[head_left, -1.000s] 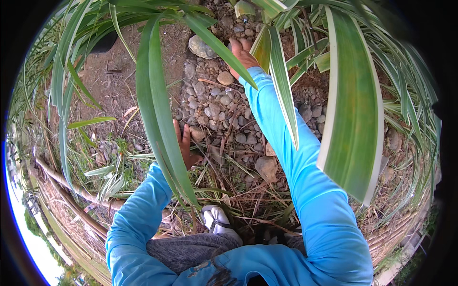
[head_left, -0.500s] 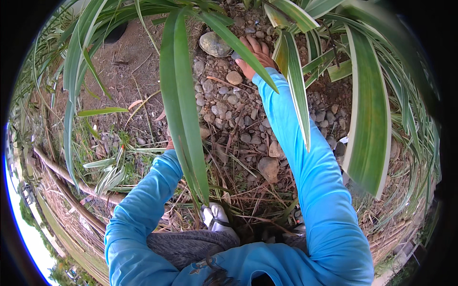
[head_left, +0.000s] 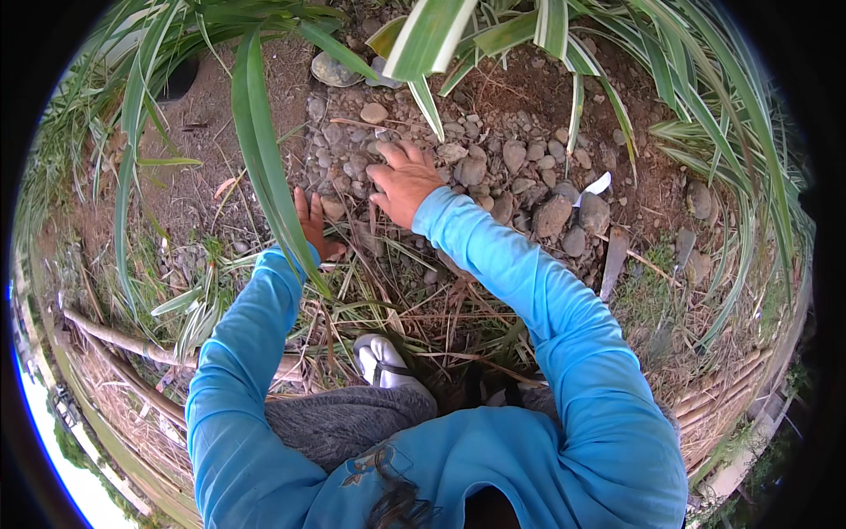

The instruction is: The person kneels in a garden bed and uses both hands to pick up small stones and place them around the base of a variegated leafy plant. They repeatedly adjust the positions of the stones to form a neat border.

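Both the right hand over the pebbles and the left hand beside a brown stone are spread, seemingly empty, though the palms are hidden. Light, level pressure should keep the loose pebbles from scattering.

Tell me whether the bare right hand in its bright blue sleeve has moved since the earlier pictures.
Yes, down the picture: the bare right hand was above the small, rounded tan stone before, and now is below it.
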Demonstrator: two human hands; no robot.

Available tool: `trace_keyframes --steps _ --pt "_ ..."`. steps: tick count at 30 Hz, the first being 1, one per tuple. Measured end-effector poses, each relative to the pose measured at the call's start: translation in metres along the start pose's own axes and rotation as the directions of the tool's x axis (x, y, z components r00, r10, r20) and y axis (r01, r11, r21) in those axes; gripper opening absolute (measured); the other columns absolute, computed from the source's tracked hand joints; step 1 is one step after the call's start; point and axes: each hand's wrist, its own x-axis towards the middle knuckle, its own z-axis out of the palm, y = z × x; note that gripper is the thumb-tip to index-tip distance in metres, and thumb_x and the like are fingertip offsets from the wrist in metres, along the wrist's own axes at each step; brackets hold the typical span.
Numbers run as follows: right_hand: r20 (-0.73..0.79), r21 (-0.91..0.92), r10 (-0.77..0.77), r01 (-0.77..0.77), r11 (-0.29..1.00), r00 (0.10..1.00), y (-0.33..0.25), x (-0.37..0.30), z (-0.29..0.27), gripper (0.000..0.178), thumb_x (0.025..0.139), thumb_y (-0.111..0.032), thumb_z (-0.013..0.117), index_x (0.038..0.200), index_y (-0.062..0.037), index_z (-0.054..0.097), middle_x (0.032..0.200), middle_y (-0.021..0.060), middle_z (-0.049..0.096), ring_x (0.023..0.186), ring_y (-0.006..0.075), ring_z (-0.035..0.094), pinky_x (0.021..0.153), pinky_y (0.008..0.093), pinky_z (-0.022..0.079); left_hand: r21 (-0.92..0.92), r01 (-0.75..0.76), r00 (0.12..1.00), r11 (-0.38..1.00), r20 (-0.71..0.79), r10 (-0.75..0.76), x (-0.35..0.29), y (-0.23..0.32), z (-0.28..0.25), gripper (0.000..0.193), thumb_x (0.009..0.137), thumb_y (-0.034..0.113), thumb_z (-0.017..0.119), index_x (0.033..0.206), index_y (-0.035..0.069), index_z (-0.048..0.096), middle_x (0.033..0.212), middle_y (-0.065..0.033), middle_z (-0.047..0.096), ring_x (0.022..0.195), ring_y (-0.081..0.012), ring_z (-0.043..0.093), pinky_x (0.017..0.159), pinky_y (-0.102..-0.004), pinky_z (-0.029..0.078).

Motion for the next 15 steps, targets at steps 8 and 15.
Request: trace_keyframes --steps 8,15 --pt "-0.189 -0.010 0.054 -0.057 0.998 0.980 0.070 -0.144 -0.061 0.020 0.082 -0.018 0.065 0.100 -0.0088 0.065 0.115 0.0129 0.058 0.106 0.0337 0.055 0.091 0.0415 0.046 -0.073 0.266 0.959 0.961 0.118 -0.257 -0.019 0.010 -0.034 0.134 0.061 0.079 0.065 0.150 0.002 0.001 0.156 -0.0232 0.001 0.144 -0.0401 -0.004 0.116 -0.0499 0.011" --pt "-0.287 0.496 0.748 -0.575 0.650 0.598 0.182 -0.180 -0.079 0.016 0.082 -0.015 0.066 0.098 -0.0127 0.067 0.102 0.0156 0.066 0.093 0.0320 0.064 0.083 0.0377 0.050 0.027 0.263 0.946 0.964 0.187 -0.263 -0.004 0.010 -0.031 0.128 0.066 0.076 0.064 0.150 0.004 -0.001 0.156 -0.0218 0.000 0.142 -0.0440 -0.002 0.116 -0.0521 0.016"
